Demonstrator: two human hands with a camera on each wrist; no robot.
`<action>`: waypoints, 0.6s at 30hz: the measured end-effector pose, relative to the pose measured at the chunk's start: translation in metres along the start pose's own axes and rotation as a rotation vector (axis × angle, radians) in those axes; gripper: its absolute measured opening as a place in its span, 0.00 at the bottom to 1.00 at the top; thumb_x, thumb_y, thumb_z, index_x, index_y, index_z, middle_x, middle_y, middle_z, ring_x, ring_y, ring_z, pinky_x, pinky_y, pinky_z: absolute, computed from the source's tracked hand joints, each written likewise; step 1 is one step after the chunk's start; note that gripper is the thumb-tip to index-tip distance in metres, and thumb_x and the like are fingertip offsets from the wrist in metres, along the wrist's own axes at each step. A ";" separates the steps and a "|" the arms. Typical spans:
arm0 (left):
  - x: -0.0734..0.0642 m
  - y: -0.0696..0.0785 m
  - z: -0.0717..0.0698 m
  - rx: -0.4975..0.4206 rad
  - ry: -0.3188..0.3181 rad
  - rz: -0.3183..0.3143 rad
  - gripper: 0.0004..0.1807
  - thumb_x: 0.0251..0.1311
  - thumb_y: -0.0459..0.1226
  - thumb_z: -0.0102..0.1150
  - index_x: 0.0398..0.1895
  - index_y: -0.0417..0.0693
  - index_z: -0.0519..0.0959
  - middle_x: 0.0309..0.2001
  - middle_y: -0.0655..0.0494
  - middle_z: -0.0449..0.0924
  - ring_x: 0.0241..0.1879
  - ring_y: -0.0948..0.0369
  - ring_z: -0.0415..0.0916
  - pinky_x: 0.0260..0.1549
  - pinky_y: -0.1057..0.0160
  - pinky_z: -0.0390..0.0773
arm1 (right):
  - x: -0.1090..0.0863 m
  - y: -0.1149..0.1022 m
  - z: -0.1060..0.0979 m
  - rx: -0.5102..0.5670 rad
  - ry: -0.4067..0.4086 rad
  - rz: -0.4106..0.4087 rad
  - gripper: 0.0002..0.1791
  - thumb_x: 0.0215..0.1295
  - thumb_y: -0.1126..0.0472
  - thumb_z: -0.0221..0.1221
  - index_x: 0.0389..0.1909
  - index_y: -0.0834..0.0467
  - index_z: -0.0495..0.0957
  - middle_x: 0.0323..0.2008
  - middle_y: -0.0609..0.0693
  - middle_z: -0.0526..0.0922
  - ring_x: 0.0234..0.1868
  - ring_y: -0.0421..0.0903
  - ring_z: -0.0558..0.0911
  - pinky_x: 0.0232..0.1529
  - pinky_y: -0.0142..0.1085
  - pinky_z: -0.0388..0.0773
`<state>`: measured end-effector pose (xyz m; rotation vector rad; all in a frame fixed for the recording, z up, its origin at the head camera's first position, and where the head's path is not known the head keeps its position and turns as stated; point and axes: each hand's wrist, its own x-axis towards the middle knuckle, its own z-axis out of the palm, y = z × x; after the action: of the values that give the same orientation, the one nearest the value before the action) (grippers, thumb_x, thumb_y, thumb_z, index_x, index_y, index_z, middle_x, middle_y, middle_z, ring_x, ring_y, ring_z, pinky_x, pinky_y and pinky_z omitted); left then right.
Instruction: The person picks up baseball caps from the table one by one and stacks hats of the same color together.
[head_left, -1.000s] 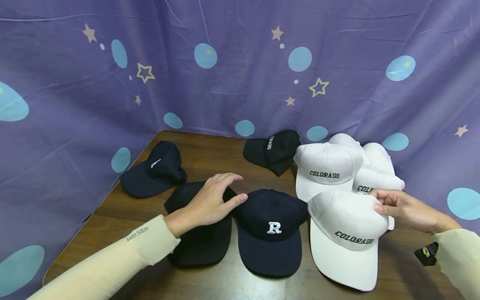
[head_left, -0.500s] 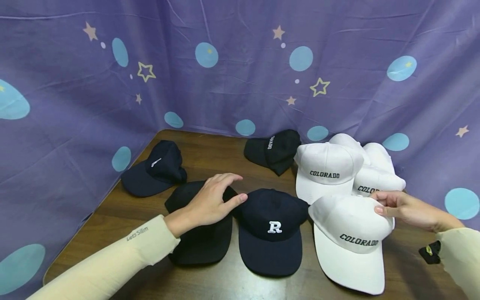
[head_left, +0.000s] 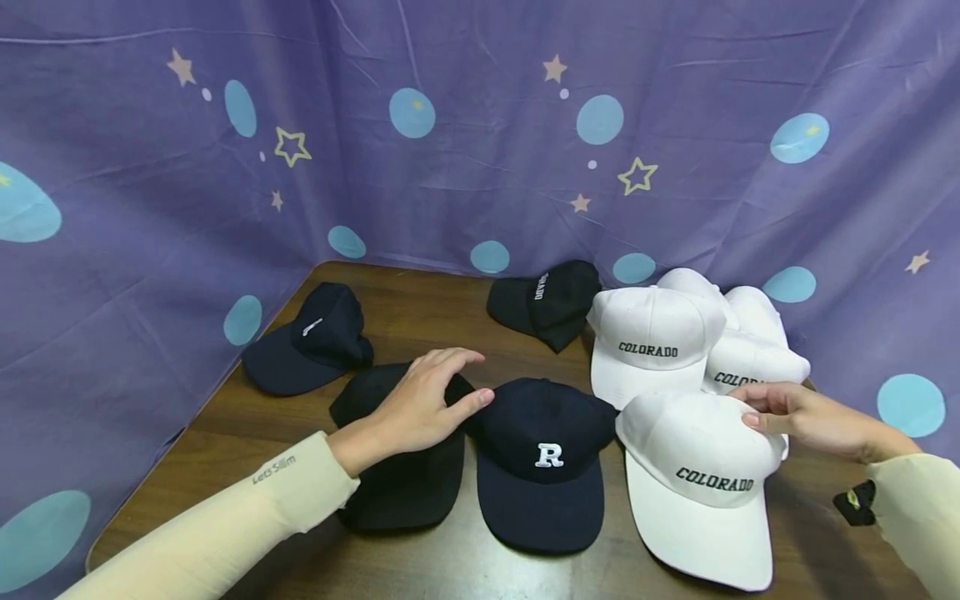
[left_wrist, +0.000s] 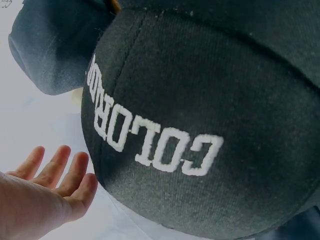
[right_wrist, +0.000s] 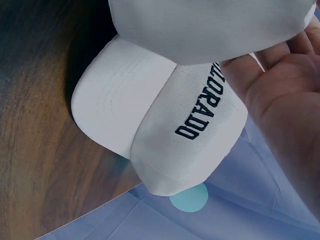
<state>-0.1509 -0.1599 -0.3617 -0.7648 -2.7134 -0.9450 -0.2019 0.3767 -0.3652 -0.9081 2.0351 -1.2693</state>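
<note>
My right hand [head_left: 821,421] pinches the back of the crown of a white COLORADO baseball cap [head_left: 690,483], whose brim points toward the front edge of the table. In the right wrist view, this held cap [right_wrist: 210,30] overlaps another white cap [right_wrist: 190,115]. My left hand [head_left: 420,408] is over a black baseball cap [head_left: 405,492] with its fingers relaxed and slightly spread. The left wrist view shows white COLORADO lettering on this black cap [left_wrist: 210,95], beside the left fingers. Between the hands lies a navy cap [head_left: 540,512] with a white R.
Behind the held cap, several white caps [head_left: 652,325] cluster at the back right. A black cap [head_left: 562,296] lies sideways at the back, and a navy cap [head_left: 307,350] sits at the left. A purple curtain [head_left: 480,192] surrounds the wooden table [head_left: 427,308].
The white cap in my right hand has shifted slightly to the right and toward the front. My left hand has stayed in place over the black cap.
</note>
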 end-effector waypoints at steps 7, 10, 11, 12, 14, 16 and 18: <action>-0.001 -0.002 -0.001 0.003 0.007 -0.002 0.30 0.70 0.54 0.60 0.68 0.46 0.75 0.67 0.50 0.75 0.69 0.49 0.67 0.70 0.42 0.62 | -0.002 -0.009 0.005 -0.140 0.168 0.049 0.18 0.79 0.70 0.47 0.65 0.67 0.72 0.55 0.53 0.85 0.53 0.39 0.83 0.46 0.36 0.83; -0.001 -0.002 -0.001 0.004 0.010 0.002 0.30 0.70 0.54 0.60 0.67 0.46 0.75 0.67 0.50 0.75 0.69 0.49 0.67 0.70 0.42 0.62 | 0.000 -0.014 0.008 -0.231 0.300 0.096 0.16 0.78 0.67 0.52 0.62 0.65 0.75 0.53 0.50 0.85 0.53 0.34 0.82 0.45 0.34 0.82; -0.001 -0.002 0.000 0.003 0.008 0.002 0.30 0.70 0.54 0.60 0.67 0.46 0.75 0.67 0.50 0.75 0.69 0.49 0.67 0.70 0.42 0.62 | 0.000 -0.015 0.010 -0.263 0.345 0.113 0.16 0.78 0.65 0.53 0.61 0.64 0.77 0.52 0.48 0.86 0.52 0.33 0.81 0.44 0.33 0.82; -0.001 -0.003 0.000 0.004 0.007 0.002 0.30 0.70 0.54 0.60 0.67 0.46 0.75 0.67 0.50 0.75 0.69 0.48 0.67 0.70 0.42 0.61 | 0.001 -0.017 0.011 -0.291 0.381 0.127 0.15 0.77 0.64 0.55 0.60 0.63 0.78 0.51 0.47 0.86 0.51 0.32 0.81 0.43 0.32 0.82; -0.002 -0.003 0.000 0.004 0.005 0.001 0.30 0.70 0.54 0.60 0.67 0.46 0.75 0.67 0.50 0.75 0.69 0.49 0.67 0.70 0.42 0.61 | 0.003 -0.019 0.013 -0.349 0.431 0.136 0.14 0.77 0.63 0.56 0.58 0.61 0.79 0.50 0.47 0.86 0.50 0.31 0.81 0.42 0.30 0.81; -0.002 -0.003 0.000 0.003 0.006 0.002 0.30 0.71 0.54 0.60 0.67 0.46 0.75 0.66 0.50 0.75 0.69 0.49 0.67 0.70 0.42 0.61 | 0.004 -0.022 0.015 -0.393 0.484 0.154 0.13 0.76 0.62 0.59 0.56 0.59 0.81 0.48 0.46 0.87 0.48 0.31 0.82 0.41 0.28 0.80; -0.002 -0.004 -0.001 0.004 0.007 0.000 0.30 0.71 0.54 0.60 0.67 0.46 0.75 0.66 0.50 0.75 0.69 0.49 0.68 0.70 0.42 0.62 | 0.005 -0.025 0.017 -0.423 0.521 0.172 0.12 0.75 0.60 0.60 0.55 0.57 0.82 0.46 0.46 0.87 0.46 0.32 0.82 0.41 0.27 0.78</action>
<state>-0.1511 -0.1636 -0.3636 -0.7594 -2.7090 -0.9405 -0.1859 0.3551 -0.3494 -0.5901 2.7987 -1.0748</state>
